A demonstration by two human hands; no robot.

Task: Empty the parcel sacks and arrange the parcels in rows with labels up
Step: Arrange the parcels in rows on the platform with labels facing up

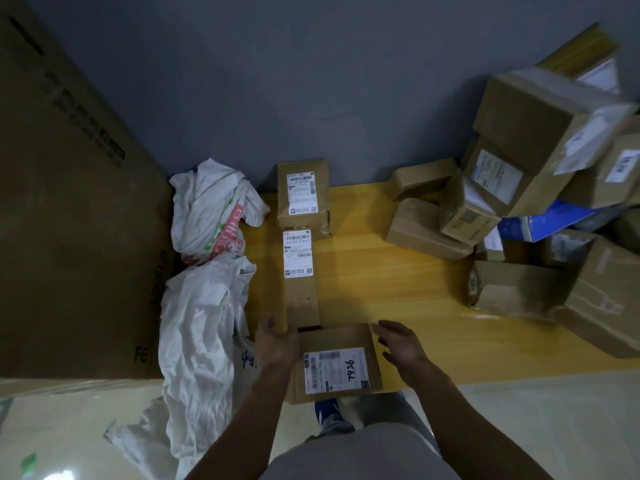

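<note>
a big brown carton (69, 209) fills the left side, standing against the grey wall (277, 81). dark print runs slantwise along its upper part, too blurred to read, and "f6" is handwritten near its lower right corner. the wall is plain and unmarked and meets a yellow wood-grain floor panel (398, 289) at its foot. the near edge of that panel borders a pale glossy floor (554, 427), which spreads across the bottom of the view. a small scrap of green tape (27, 460) lies on the pale floor at the far lower left.
</note>
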